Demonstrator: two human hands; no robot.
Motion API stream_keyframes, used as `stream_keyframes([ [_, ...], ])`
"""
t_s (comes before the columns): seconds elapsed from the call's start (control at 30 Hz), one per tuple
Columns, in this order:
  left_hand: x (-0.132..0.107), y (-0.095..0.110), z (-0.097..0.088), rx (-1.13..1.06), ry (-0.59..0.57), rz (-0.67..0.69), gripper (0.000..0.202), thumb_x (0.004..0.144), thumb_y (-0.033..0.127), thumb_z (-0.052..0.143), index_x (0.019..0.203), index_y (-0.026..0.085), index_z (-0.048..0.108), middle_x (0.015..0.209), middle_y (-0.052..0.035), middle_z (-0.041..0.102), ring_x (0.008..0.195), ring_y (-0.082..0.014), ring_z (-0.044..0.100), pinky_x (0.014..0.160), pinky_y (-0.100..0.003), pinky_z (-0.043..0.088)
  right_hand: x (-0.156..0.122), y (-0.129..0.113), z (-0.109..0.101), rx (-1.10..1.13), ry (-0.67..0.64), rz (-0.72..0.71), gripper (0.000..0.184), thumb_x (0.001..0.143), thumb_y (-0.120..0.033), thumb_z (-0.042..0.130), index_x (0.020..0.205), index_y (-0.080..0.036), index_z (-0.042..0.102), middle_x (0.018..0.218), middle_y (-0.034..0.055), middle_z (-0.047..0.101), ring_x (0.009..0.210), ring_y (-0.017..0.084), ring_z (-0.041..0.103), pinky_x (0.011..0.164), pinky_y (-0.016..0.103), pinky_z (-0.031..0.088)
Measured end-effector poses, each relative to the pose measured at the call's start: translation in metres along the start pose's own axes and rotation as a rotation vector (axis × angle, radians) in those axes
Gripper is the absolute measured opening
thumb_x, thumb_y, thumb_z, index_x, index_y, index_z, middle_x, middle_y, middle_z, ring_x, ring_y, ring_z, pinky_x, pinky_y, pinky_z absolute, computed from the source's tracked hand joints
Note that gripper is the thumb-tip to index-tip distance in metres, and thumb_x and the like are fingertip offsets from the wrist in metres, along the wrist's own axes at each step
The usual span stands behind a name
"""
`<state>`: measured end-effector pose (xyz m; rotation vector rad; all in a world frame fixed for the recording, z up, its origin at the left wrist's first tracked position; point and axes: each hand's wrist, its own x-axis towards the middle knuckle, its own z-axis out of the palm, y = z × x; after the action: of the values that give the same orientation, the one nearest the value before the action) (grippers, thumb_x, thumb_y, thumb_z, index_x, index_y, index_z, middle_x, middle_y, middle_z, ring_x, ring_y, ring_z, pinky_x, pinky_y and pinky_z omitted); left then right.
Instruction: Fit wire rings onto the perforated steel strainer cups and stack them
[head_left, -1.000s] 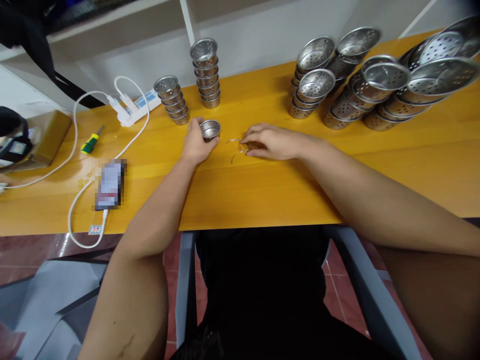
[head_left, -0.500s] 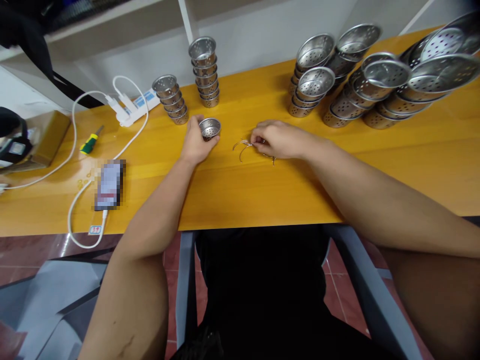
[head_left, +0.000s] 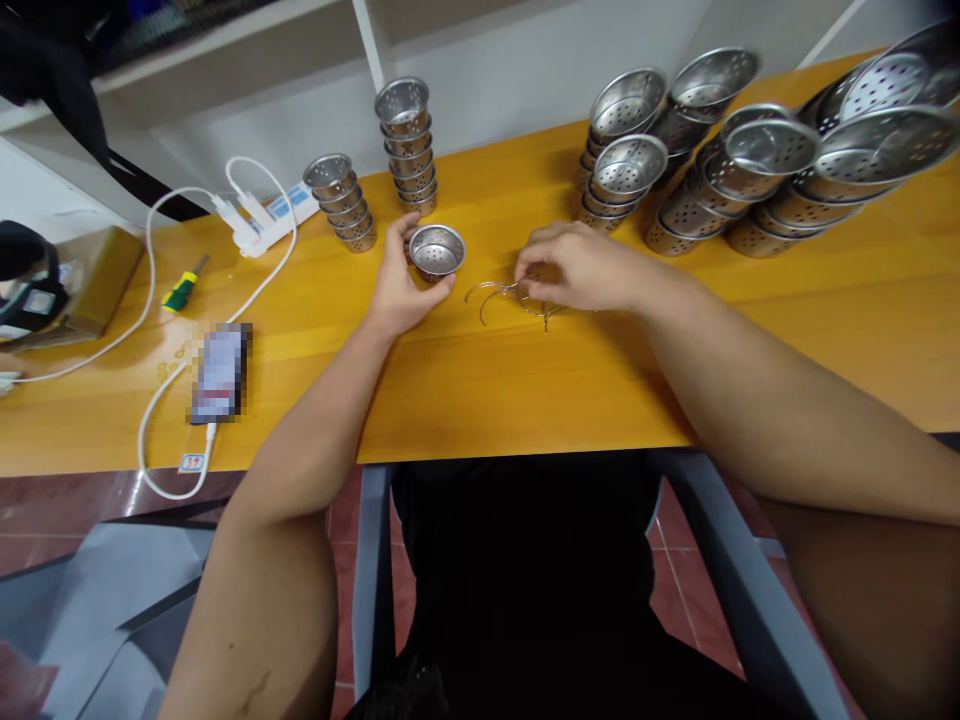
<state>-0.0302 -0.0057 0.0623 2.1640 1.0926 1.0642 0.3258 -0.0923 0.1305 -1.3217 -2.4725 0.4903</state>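
Note:
My left hand (head_left: 399,280) curls around the near-left side of a small perforated metal cup (head_left: 437,252), thumb at its front and fingers behind. The cup stands upright on the table with its mouth up. To its right, my right hand (head_left: 574,265) bends down over several thin curved metal wires (head_left: 491,292), with thumb and fingertips closed on one of them. Part of the wires is hidden under that hand. Behind my left hand rise two stacks of similar cups, one shorter (head_left: 339,205) and one taller (head_left: 409,145).
Larger perforated cups (head_left: 630,165) and wide ones (head_left: 870,160) stand stacked at the right. On the left lie a power strip (head_left: 281,222) with white cables, a green-yellow screwdriver (head_left: 182,288), a phone (head_left: 219,372) and a cardboard box (head_left: 109,275). A chair arm (head_left: 373,580) is below the table edge.
My left hand and the small cup have shifted right, closer to the wires. The right hand has moved slightly right, and its fingers have shifted on the wires.

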Motion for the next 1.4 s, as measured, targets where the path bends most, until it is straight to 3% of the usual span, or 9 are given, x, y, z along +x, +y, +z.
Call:
stream_keyframes([
  [0.17,0.002,-0.015,0.002,-0.002,0.02,0.073,0.115,0.093,0.062,0.112,0.181,0.038,0.041,0.196,-0.0186,0.056,0.188,-0.0468,0.062,0.163,-0.069,0.05,-0.003,-0.003,-0.003,-0.006,0.027,0.0,0.034,0.12,-0.062,0.073,0.12,-0.032,0.09,0.136,0.0175,0.088,0.136,0.047,0.082,0.13,0.065,0.062],
  [0.37,0.01,-0.045,0.008,-0.015,0.083,0.176,0.121,0.087,0.083,0.112,0.177,0.036,0.047,0.186,-0.0167,0.065,0.175,-0.0447,0.073,0.155,-0.067,0.057,-0.004,-0.004,-0.002,0.08,0.13,-0.035,0.026,0.115,-0.057,0.083,0.109,-0.032,0.086,0.123,0.0145,0.09,0.114,0.042,0.084,0.112,0.06,0.069],
  [0.6,0.011,-0.04,0.005,0.005,0.167,0.26,0.115,0.082,0.082,0.117,0.172,0.036,0.06,0.169,-0.0122,0.072,0.166,-0.0439,0.075,0.153,-0.069,0.057,-0.003,-0.004,0.001,0.154,0.186,-0.05,0.009,0.105,-0.035,0.086,0.102,-0.03,0.079,0.113,0.0129,0.087,0.102,0.037,0.083,0.104,0.058,0.068],
  [0.73,0.011,-0.036,0.002,-0.006,0.2,0.295,0.111,0.076,0.077,0.123,0.162,0.036,0.067,0.157,-0.0102,0.072,0.16,-0.0434,0.075,0.152,-0.074,0.058,-0.001,-0.002,0.006,0.187,0.203,-0.062,0.011,0.1,-0.029,0.089,0.099,-0.029,0.078,0.109,0.0117,0.085,0.097,0.035,0.08,0.098,0.055,0.067],
  [1.03,0.011,-0.038,0.014,-0.086,0.183,0.281,0.111,0.081,0.084,0.118,0.161,0.036,0.06,0.154,-0.0076,0.075,0.153,-0.0371,0.081,0.15,-0.066,0.063,0.0,-0.001,0.013,0.388,0.198,-0.035,0.015,0.101,-0.037,0.103,0.097,-0.029,0.09,0.103,0.0082,0.083,0.081,0.025,0.069,0.076,0.044,0.058],
  [1.17,0.012,-0.042,0.017,-0.093,0.174,0.263,0.112,0.085,0.078,0.118,0.167,0.037,0.054,0.16,-0.0086,0.073,0.16,-0.0388,0.078,0.154,-0.068,0.059,0.001,0.0,0.018,0.478,0.182,-0.013,0.022,0.1,-0.039,0.105,0.1,-0.028,0.086,0.087,0.0045,0.078,0.073,0.023,0.063,0.067,0.04,0.052],
  [1.27,0.012,-0.043,0.02,-0.1,0.155,0.304,0.109,0.096,0.068,0.111,0.179,0.039,0.046,0.172,-0.0115,0.067,0.165,-0.0384,0.076,0.155,-0.065,0.058,0.003,0.001,0.023,0.479,0.283,0.0,0.026,0.107,-0.045,0.1,0.104,-0.028,0.081,0.089,0.0057,0.078,0.076,0.024,0.063,0.07,0.042,0.056],
  [1.4,0.009,-0.038,0.021,-0.108,0.14,0.355,0.1,0.108,0.06,0.098,0.187,0.042,0.041,0.18,-0.0129,0.061,0.172,-0.0372,0.071,0.155,-0.061,0.058,0.008,0.008,0.028,0.421,0.451,0.013,0.045,0.112,-0.069,0.099,0.11,-0.029,0.079,0.097,0.0079,0.079,0.084,0.027,0.071,0.078,0.047,0.064],
])
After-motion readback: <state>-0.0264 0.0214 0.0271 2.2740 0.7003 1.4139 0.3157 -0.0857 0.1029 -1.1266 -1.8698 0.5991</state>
